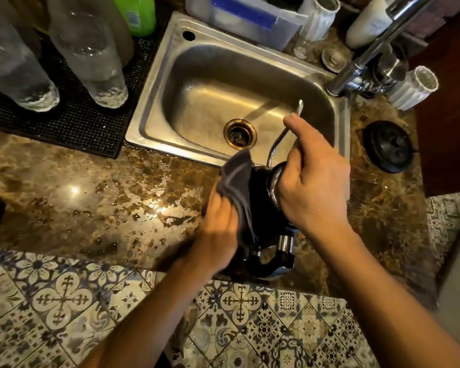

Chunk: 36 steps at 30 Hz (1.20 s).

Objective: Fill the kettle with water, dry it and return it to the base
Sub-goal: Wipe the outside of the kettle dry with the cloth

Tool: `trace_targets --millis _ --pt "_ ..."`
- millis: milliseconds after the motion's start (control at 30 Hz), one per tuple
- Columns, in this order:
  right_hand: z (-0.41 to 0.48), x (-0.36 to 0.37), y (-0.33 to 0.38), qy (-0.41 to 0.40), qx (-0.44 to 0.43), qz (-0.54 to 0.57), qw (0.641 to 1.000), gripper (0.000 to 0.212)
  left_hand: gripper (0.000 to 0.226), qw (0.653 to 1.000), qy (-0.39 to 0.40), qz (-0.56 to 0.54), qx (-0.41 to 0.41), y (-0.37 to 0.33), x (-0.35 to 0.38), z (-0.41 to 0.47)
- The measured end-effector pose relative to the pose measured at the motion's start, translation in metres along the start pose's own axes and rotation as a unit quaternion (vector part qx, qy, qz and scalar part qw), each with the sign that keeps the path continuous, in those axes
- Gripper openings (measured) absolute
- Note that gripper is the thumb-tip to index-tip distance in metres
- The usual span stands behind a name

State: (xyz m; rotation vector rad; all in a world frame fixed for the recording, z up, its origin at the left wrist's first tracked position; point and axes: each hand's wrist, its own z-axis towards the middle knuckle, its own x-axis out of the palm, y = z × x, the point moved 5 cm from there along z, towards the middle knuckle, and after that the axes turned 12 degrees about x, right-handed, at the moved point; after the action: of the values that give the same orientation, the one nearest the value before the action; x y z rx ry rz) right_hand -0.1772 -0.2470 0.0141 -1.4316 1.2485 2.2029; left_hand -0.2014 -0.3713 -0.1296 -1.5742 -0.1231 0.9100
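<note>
A black gooseneck kettle stands on the marble counter in front of the sink, its thin silver spout reaching over the basin and its handle toward me. My right hand covers and grips the kettle's top. My left hand presses a dark grey cloth against the kettle's left side. The round black kettle base sits on the counter to the right of the sink, apart from the kettle.
The steel sink lies ahead, its chrome faucet at the back right. Two upturned glass vessels stand on a black mat at left. The counter is wet. White ribbed cups and bottles crowd the back.
</note>
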Motion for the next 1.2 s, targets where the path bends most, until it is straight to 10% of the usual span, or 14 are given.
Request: trace_targets --millis 167,333,500,633,1033,1200 --pt "0.0 -0.001 0.0 0.0 -0.009 0.01 1.0 0.041 0.066 0.97 0.188 0.149 0.035 -0.009 0.035 -0.048" --pt "0.001 0.001 -0.005 0.032 0.011 0.023 0.999 0.043 0.061 0.995 0.011 -0.018 0.093 -0.021 0.008 0.003" --pt "0.002 0.003 -0.006 0.05 0.035 0.033 0.998 0.046 0.037 0.997 -0.03 -0.063 -0.018 -0.001 -0.002 0.05" --pt "0.003 0.004 -0.004 0.077 0.037 0.036 0.996 0.047 0.022 0.887 -0.057 -0.438 -0.136 -0.016 -0.018 0.09" --pt "0.0 -0.002 -0.002 0.056 0.07 0.035 0.995 0.051 0.055 0.733 -0.091 -0.631 -0.237 -0.039 -0.077 0.1" --pt "0.011 -0.014 -0.007 0.097 0.185 0.281 0.937 0.045 0.062 0.717 -0.048 -0.666 -0.201 -0.07 -0.102 0.1"
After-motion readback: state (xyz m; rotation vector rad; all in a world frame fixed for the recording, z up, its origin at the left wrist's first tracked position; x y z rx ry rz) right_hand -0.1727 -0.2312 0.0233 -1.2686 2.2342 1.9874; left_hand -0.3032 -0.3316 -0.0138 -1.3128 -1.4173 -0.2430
